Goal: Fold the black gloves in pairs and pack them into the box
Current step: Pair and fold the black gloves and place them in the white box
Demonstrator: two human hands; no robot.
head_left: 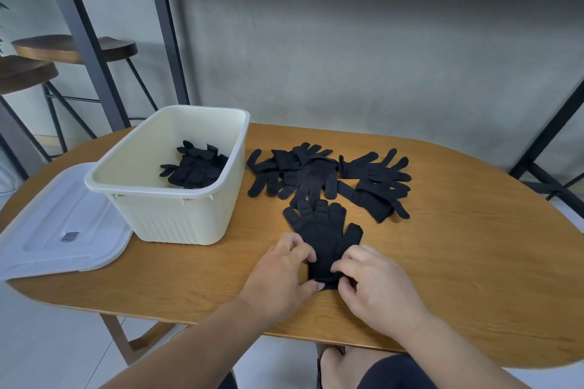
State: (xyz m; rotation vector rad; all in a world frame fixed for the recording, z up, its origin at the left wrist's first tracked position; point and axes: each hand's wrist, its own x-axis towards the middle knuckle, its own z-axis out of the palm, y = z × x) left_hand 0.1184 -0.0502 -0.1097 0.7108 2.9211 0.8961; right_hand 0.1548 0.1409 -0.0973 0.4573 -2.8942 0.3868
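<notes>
A flat black glove (322,230) lies fingers-up just right of the cream box (177,199); the left hand (284,275) and right hand (376,284) pinch its cuff with curled fingers.

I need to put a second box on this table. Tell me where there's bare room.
Bare wood lies right of the loose gloves, toward the table's right end, and along the near edge below the box. Crowded: lid and box at left, gloves mid-table.
</notes>
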